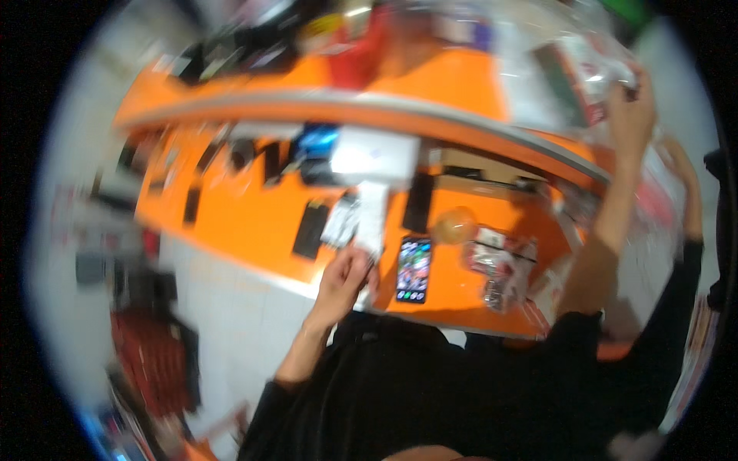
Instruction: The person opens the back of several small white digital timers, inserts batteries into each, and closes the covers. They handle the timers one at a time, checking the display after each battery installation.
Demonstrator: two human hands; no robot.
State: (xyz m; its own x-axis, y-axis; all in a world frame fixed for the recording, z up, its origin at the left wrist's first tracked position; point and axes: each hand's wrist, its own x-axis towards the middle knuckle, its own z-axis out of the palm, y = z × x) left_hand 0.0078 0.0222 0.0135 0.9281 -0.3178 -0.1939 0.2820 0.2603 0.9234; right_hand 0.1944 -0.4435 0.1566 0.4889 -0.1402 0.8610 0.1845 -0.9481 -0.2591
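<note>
My left hand (344, 283) is closed in a pinch at the front of the orange counter, over the lower end of a white strip (372, 211). What its fingers hold is too blurred to make out. Beside it a lit smartphone (413, 269) lies face up. My right hand (632, 115) is raised at the upper right, fingers curled at the edge of a red-and-white package (586, 81) in clear plastic. Just left of the strip are a silvery packet (340, 220) and a black phone-shaped slab (311, 229).
Another black-sleeved arm (688, 192) reaches up at the far right; whose it is stays unclear. A raised shelf edge (346, 109) crosses behind the counter (246, 238). A white box (375, 156), a round amber object (457, 225) and small plastic packets (500, 261) lie there.
</note>
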